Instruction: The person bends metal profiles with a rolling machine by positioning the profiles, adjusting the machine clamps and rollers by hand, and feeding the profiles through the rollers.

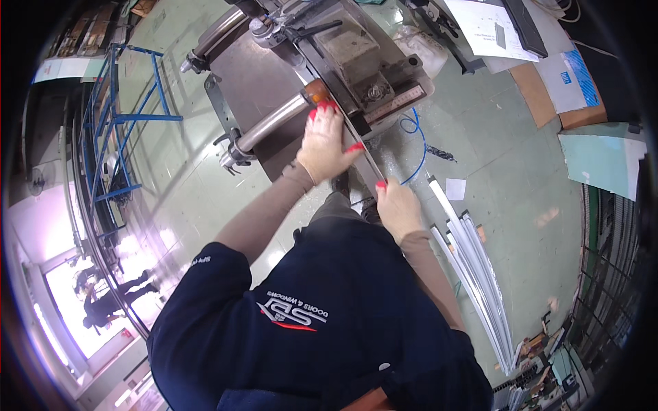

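A long, narrow metal profile [367, 159] runs from the machine back toward me. My right hand [399, 207] is closed around its near end, thumb on top; the other fingers are mostly hidden. My left hand [324, 145] lies palm down at the profile's left side, fingers stretched forward and thumb reaching across to it. Red covers the fingertips of both hands. Just ahead of the left fingers is an orange-brown block [317, 91] at the end of a round steel bar [274, 123]. The bar lies over the machine's grey metal table [247, 82].
Dusty machine housing [349, 51] stands beyond the profile. A blue hose [419, 154] curls on the floor at right. Several long white profiles [473, 274] lie there too. A blue metal frame [120, 123] stands at left; a distant person [110, 301] is at far left.
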A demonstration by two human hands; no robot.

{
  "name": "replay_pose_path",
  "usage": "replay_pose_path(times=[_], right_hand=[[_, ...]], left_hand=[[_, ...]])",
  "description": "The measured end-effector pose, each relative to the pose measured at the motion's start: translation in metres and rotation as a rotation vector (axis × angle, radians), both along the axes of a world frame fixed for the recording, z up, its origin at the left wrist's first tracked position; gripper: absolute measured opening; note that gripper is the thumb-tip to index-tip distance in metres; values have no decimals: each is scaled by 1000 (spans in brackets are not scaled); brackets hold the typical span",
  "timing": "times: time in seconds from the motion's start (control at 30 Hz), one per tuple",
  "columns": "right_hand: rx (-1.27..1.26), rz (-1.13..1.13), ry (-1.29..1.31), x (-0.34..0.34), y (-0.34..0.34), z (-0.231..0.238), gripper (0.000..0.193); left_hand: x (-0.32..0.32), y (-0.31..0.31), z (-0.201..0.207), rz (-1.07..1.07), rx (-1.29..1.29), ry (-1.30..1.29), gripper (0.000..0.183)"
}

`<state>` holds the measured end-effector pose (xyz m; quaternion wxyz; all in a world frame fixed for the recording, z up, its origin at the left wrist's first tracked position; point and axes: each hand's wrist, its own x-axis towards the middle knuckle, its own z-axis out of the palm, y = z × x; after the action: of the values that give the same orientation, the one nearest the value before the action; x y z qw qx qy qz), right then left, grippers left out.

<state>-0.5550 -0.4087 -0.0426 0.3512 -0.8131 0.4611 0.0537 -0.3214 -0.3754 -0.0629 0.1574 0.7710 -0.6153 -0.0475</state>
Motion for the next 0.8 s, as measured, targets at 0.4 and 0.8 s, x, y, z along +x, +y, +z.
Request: replay_pose_path(times=[0.4, 0.8], right_hand=[[-28, 10, -69, 6, -1, -6, 28], [-37, -72, -229, -54, 15, 5, 42]], left_hand=[[10, -1, 7, -8, 91, 19, 94], [-2, 4, -1, 52, 167, -88, 102]])
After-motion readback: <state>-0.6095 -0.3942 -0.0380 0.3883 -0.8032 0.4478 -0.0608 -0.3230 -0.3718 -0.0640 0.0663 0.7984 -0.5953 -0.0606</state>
